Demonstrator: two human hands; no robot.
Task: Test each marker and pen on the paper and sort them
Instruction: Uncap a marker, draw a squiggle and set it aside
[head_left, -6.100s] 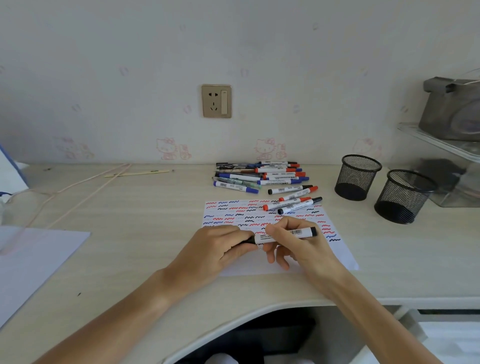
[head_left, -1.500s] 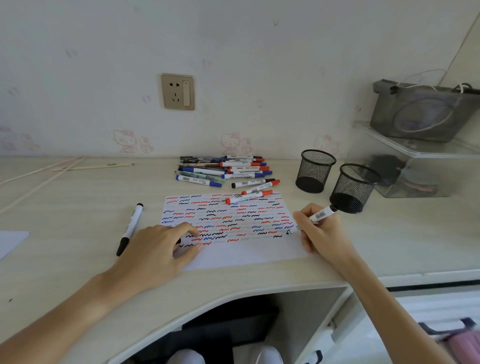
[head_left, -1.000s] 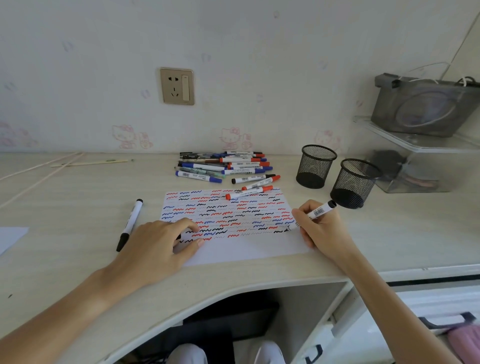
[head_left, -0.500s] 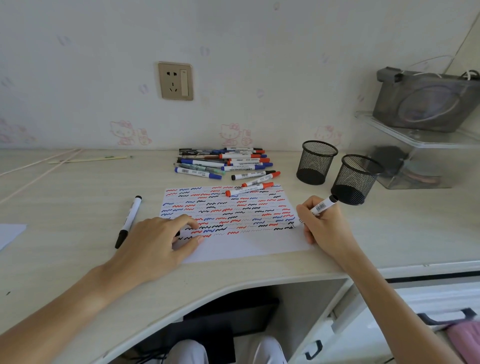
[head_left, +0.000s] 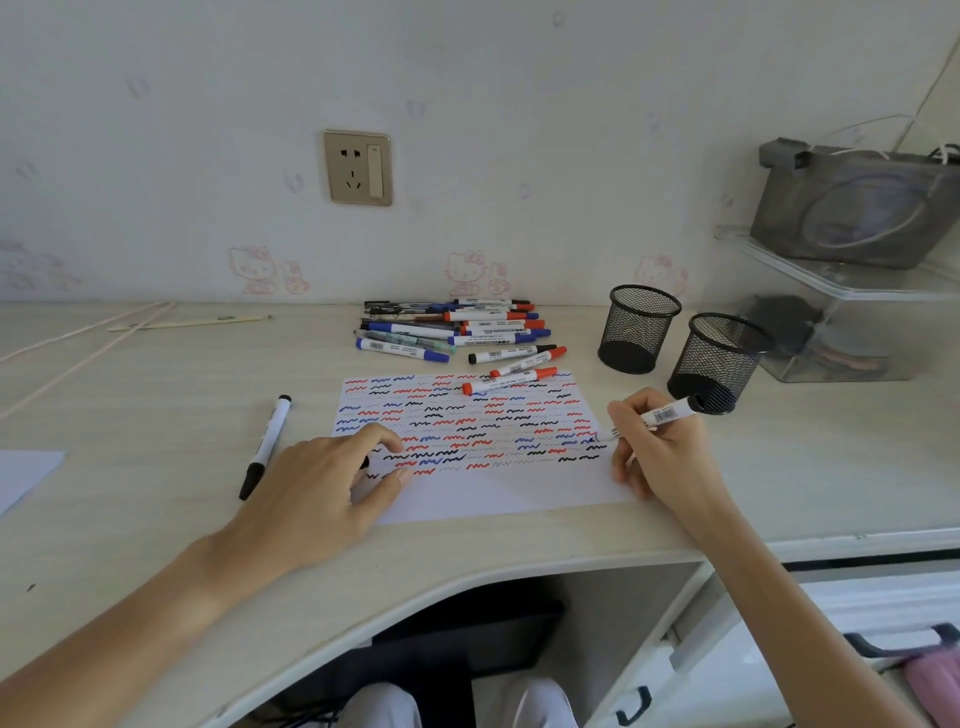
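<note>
Head view. The right hand (head_left: 670, 457) pinches a white-barrelled marker (head_left: 655, 417) between thumb and curled fingers, tip down at the right edge of the paper (head_left: 498, 488), black end raised toward the nearer mesh cup (head_left: 719, 361). The left hand (head_left: 317, 493) lies on the lower left corner of the sheet, fingers loosely curved with the thumb spread apart; a small dark object, apparently a cap (head_left: 365, 462), shows under the index finger, though whether it is gripped cannot be told. The paper lies flat on the pale wooden desk (head_left: 156, 415) and carries rows of red, blue and black squiggles over its upper part. A black-capped marker (head_left: 266, 446) lies alone on the desk, left of the sheet. A pile of markers and pens (head_left: 447, 327) sits beyond the far edge of the paper, with three strays (head_left: 514, 366) trailing from it, the nearest resting on the sheet's top edge. A second mesh cup (head_left: 638, 328) stands just beside the first, right of the pile. A wall socket (head_left: 358, 167) is mounted above the desk.
</note>
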